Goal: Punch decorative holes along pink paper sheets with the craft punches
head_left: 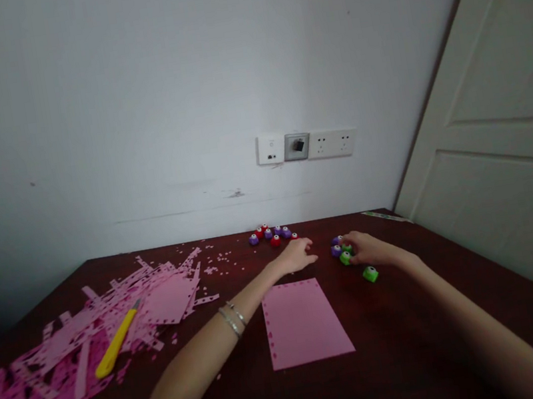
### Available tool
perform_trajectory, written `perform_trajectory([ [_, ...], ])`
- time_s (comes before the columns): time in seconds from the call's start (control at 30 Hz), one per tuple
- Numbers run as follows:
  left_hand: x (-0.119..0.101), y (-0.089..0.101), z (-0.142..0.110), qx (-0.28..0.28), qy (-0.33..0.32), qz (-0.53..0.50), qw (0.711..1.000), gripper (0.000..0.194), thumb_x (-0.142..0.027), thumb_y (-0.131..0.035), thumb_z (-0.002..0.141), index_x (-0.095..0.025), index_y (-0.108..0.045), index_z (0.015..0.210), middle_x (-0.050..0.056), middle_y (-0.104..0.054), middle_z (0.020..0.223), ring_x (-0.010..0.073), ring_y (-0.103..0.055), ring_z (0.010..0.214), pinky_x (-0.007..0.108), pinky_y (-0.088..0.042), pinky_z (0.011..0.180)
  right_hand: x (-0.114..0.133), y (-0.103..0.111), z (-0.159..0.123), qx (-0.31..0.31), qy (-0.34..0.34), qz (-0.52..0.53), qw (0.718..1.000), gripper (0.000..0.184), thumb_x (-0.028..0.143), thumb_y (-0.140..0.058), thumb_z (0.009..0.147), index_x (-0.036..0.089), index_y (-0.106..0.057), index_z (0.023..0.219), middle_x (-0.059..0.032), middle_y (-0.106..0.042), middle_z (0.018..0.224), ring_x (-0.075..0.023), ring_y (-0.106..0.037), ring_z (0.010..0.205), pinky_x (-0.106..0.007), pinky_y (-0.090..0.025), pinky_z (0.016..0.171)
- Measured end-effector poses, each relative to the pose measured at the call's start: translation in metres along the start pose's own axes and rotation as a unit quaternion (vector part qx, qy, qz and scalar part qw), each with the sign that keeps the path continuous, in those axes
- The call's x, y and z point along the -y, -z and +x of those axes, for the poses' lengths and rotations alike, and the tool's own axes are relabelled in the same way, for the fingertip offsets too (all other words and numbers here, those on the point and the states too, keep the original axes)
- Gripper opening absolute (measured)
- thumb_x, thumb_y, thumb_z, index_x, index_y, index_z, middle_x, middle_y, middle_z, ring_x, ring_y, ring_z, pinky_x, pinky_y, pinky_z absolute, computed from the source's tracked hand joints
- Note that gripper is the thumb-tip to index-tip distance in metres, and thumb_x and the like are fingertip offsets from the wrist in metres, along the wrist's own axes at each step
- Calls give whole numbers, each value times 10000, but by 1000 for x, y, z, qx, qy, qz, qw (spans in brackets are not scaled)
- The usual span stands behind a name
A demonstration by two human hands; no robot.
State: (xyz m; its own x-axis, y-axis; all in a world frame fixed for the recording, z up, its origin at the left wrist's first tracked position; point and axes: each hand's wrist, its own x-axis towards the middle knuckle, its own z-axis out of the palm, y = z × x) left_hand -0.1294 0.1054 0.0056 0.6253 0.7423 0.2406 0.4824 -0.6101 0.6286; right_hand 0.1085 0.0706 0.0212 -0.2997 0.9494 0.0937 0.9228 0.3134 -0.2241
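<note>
A pink sheet of paper (306,324) lies on the dark table, small punched holes along its left and top edges. My left hand (296,257) is over the table just beyond the sheet, fingers apart and nothing seen in them. Close to it sits a red craft punch (294,236). My right hand (366,249) has its fingers on a green craft punch (347,249) in a small cluster, partly hiding it. Beside those fingers are another green punch (345,258) and a purple punch (336,251). One green punch (370,274) sits apart, nearer me.
Several red and purple punches (276,241) stand near the wall. At left spreads a heap of pink paper strips (65,366), with a yellow utility knife (117,344) on top. Paper bits (220,258) are scattered behind. Wall sockets (332,143) and a white door (502,122) border the table.
</note>
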Motion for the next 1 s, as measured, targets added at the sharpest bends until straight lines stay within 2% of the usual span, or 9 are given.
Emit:
perform_trajectory([
  [0.1, -6, -36, 41, 21, -15, 68, 997, 496, -304, -665, 700, -59, -524, 1107, 206, -570, 1097, 265, -561, 967, 349, -444, 796, -2, -2, -3, 18, -15, -20, 1000, 357, 198, -637, 589, 133, -616, 940, -92, -618, 893, -191, -557, 770, -234, -389, 667],
  [0.23, -9, -58, 70, 56, 8, 70, 996, 354, -257, -681, 667, -62, -602, 953, 212, -586, 1023, 312, -559, 936, 371, -430, 753, -3, -6, -1, 32, 2, -22, 999, 234, 158, -613, 609, 158, -645, 840, -86, -611, 902, -190, -555, 793, -237, -376, 702],
  [0.37, -6, -58, 75, 70, 18, 32, 997, 179, -245, -663, 693, -86, -638, 771, 104, -634, 776, 221, -587, 751, 305, -425, 670, -7, -6, 1, 24, -7, 26, 999, 99, 155, -628, 626, 155, -653, 722, -69, -606, 839, -166, -544, 740, -237, -372, 684],
  [0.47, -2, -43, 64, 79, 43, -175, 980, 242, -341, -650, 726, -108, -641, 790, 48, -621, 723, 149, -563, 672, 260, -419, 637, -10, -1, -1, 16, -2, 155, 988, 128, 253, -670, 646, 146, -642, 710, -35, -582, 749, -140, -510, 657, -241, -375, 618],
  [0.53, 1, -27, 51, 92, 68, -428, 897, 265, -356, -665, 720, -114, -635, 825, 49, -621, 758, 125, -559, 678, 255, -426, 671, -10, 3, -4, 23, 7, 313, 949, 225, 348, -656, 692, 147, -638, 791, -16, -562, 710, -116, -477, 593, -233, -364, 550],
  [0.63, 5, 0, 27, 93, 85, -646, 753, 251, -313, -671, 727, -100, -628, 851, 80, -627, 812, 124, -567, 710, 265, -429, 719, -4, 7, -8, 33, 18, 546, 837, 299, 405, -646, 727, 157, -620, 892, -23, -559, 728, -98, -459, 567, -214, -339, 483],
  [0.73, 8, 19, 5, 110, 86, -693, 708, 283, -295, -653, 745, -75, -623, 921, 98, -633, 853, 133, -573, 724, 275, -433, 731, 8, 6, -9, 30, 25, 673, 739, 332, 399, -707, 677, 168, -628, 902, -49, -584, 797, -113, -502, 642, -200, -357, 481],
  [0.87, 12, 32, -15, 134, 85, -669, 726, 391, -337, -717, 668, -77, -629, 946, 94, -634, 879, 143, -578, 737, 286, -438, 734, 26, 1, -8, 36, 20, 730, 683, 388, 406, -772, 587, 179, -643, 874, -62, -599, 886, -128, -536, 730, -193, -404, 521],
  [1.0, 30, 51, -35, 30, 85, -496, 864, 300, -344, -716, 658, -121, -648, 846, 46, -634, 788, 113, -551, 650, 255, -425, 651, 39, -6, -9, 65, 9, 715, 696, 396, 441, -755, 591, 192, -642, 877, -51, -600, 885, -124, -544, 737, -198, -422, 552],
])
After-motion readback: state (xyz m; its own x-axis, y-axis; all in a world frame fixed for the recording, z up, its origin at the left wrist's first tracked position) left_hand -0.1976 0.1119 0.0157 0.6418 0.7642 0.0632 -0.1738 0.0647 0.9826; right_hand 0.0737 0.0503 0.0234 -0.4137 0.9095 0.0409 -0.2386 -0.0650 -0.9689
